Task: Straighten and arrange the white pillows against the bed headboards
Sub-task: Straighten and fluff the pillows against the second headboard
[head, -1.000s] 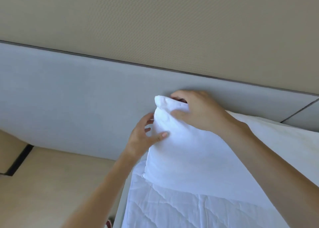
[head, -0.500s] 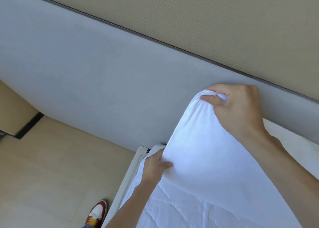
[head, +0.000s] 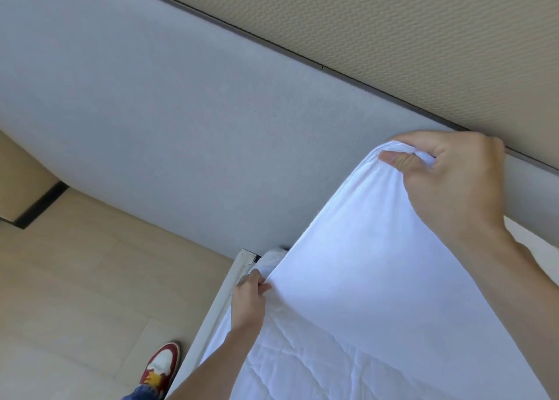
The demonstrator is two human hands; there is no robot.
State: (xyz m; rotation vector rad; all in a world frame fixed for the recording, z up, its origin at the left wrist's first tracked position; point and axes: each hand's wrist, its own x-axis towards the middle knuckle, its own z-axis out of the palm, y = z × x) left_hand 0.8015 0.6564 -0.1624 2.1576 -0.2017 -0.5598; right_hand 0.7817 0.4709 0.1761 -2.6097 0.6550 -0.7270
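Note:
A white pillow [head: 363, 263] leans upright against the grey padded headboard [head: 181, 121], at the left end of the bed. My right hand [head: 450, 181] pinches its upper left corner, close to the headboard's top edge. My left hand [head: 249, 301] grips the pillow's lower left corner, down by the mattress corner. The pillow's left side stretches taut between the two hands. Its right part is hidden behind my right arm.
A white quilted cover [head: 302, 366] lies over the bed below the pillow. The bed's pale side edge [head: 220, 302] runs down the left. Beige floor [head: 75, 293] lies beyond it, with my red and white shoe [head: 161, 366]. A textured beige wall [head: 393, 21] rises above the headboard.
My left hand slid from the pillow's upper side down to its lower left corner. My right hand kept the top corner and lifted it higher, pulling the edge straight. The view tilted left.

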